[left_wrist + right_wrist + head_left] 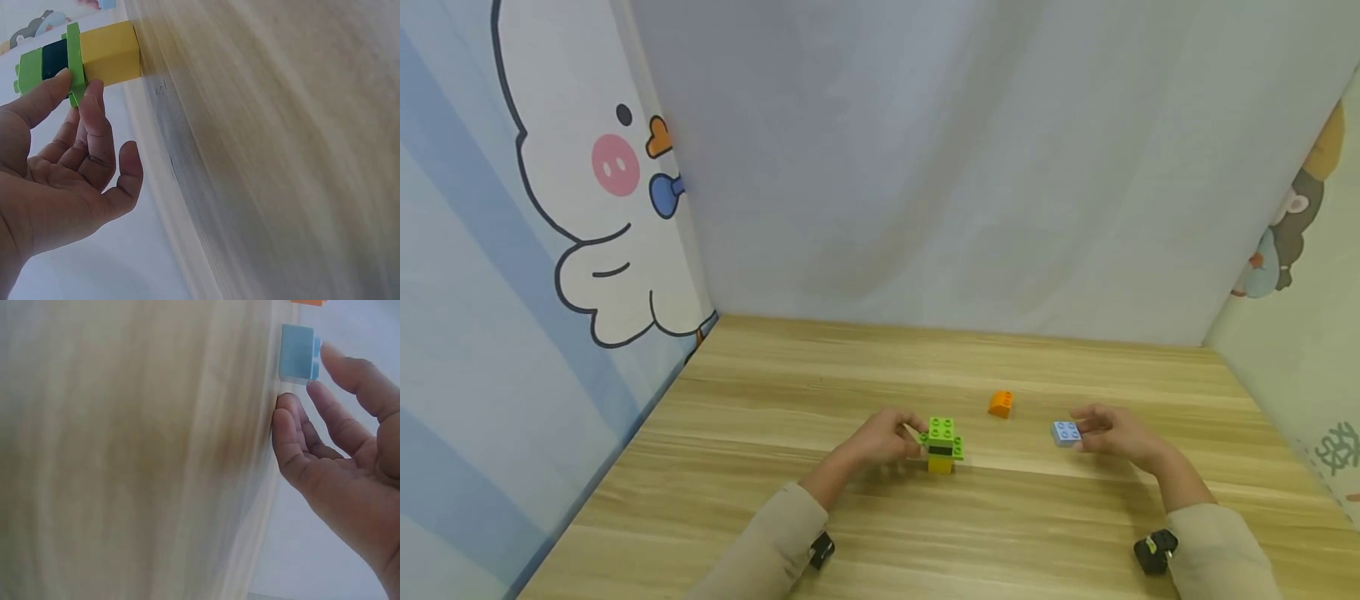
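Note:
A small stack of toy building bricks (941,446) stands upright on the table, a yellow brick (111,54) at its base. Above that come a green plate that juts out at both sides, a black layer and a green brick with studs on top. My left hand (886,439) pinches the jutting green plate (75,59) between thumb and index finger, the other fingers loosely bent. To the right, a light blue brick (1065,433) sits studs up on the table. My right hand (1114,432) is beside it, thumb and index fingertips (329,351) right at its studded end.
Behind and between the hands lies an orange curved brick (1001,404). The wooden table (865,358) ends at a pale curtain (940,167), with printed cloth walls on the left and right. A black wrist device (1156,552) sits by each sleeve.

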Demonstrator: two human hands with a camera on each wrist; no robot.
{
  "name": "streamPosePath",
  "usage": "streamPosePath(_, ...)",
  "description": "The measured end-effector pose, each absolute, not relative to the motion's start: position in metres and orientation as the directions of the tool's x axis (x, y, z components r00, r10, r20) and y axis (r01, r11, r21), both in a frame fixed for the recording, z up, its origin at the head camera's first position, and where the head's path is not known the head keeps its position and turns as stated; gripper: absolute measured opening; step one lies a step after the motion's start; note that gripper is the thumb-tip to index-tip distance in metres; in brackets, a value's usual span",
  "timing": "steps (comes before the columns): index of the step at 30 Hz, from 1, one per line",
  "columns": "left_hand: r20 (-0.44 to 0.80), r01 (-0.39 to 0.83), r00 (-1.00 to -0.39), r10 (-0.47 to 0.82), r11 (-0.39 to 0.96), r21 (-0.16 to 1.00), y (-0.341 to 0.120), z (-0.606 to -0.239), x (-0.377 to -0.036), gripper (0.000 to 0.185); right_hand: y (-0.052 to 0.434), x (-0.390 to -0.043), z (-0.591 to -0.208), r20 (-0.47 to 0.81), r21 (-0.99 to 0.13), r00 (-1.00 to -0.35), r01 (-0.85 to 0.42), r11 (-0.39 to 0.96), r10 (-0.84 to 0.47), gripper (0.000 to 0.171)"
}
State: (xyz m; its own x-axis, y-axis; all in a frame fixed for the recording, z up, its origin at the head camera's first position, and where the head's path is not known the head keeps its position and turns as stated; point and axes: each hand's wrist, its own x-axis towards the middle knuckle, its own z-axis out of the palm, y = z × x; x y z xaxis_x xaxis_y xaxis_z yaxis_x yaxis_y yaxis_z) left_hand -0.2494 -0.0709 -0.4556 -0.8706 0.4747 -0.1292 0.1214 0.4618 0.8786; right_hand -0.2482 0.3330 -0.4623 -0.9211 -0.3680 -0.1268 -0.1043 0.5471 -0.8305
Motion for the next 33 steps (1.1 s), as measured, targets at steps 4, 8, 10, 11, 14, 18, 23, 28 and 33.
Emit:
streamPosePath(4,-0.132,0.120,-0.870,0.475,0.463,0.878,-0.071,-0.455,-0.250,0.034,0.334,-0.253,-0.463,-0.139,-0.826,-0.922,-0.094,0.556,-0.363,0.058)
streamPosePath(8,-0.136,0.122,-0.869,0.476,0.473,0.873,-0.071,-0.454,-0.251,0.034,0.334,-0.255,-0.463,-0.140,-0.823,-0.921,-0.095,0.559,-0.363,0.055)
streamPosePath(10,-0.139,0.119,-0.867,0.478,0.470,0.875,-0.071,-0.454,-0.251,0.034,0.334,-0.256,-0.463,-0.140,-0.819,-0.922,-0.097,0.565,-0.361,0.053)
streamPosePath(11,-0.139,0.118,-0.867,0.479,0.467,0.877,-0.071,-0.454,-0.251,0.034,0.333,-0.256,-0.462,-0.139,-0.816,-0.923,-0.098,0.569,-0.359,0.052)
streamPosePath(14,-0.138,0.112,-0.866,0.480,0.457,0.883,-0.071,-0.454,-0.251,0.034,0.332,-0.257,-0.462,-0.126,-0.792,-0.928,-0.119,0.598,-0.350,0.047)
streamPosePath(18,-0.133,0.116,-0.867,0.481,0.454,0.883,-0.070,-0.455,-0.251,0.034,0.330,-0.256,-0.461,-0.104,-0.755,-0.930,-0.157,0.636,-0.352,0.040)
streamPosePath(23,-0.139,0.112,-0.867,0.478,0.459,0.881,-0.070,-0.456,-0.252,0.034,0.329,-0.255,-0.458,-0.088,-0.750,-0.926,-0.180,0.636,-0.366,0.034)
streamPosePath(28,-0.151,0.097,-0.868,0.473,0.461,0.882,-0.070,-0.457,-0.251,0.033,0.330,-0.250,-0.452,-0.052,-0.754,-0.927,-0.207,0.624,-0.371,0.031)
streamPosePath(33,-0.151,0.094,-0.869,0.472,0.456,0.885,-0.069,-0.456,-0.253,0.033,0.332,-0.248,-0.448,-0.024,-0.763,-0.919,-0.237,0.602,-0.393,0.029)
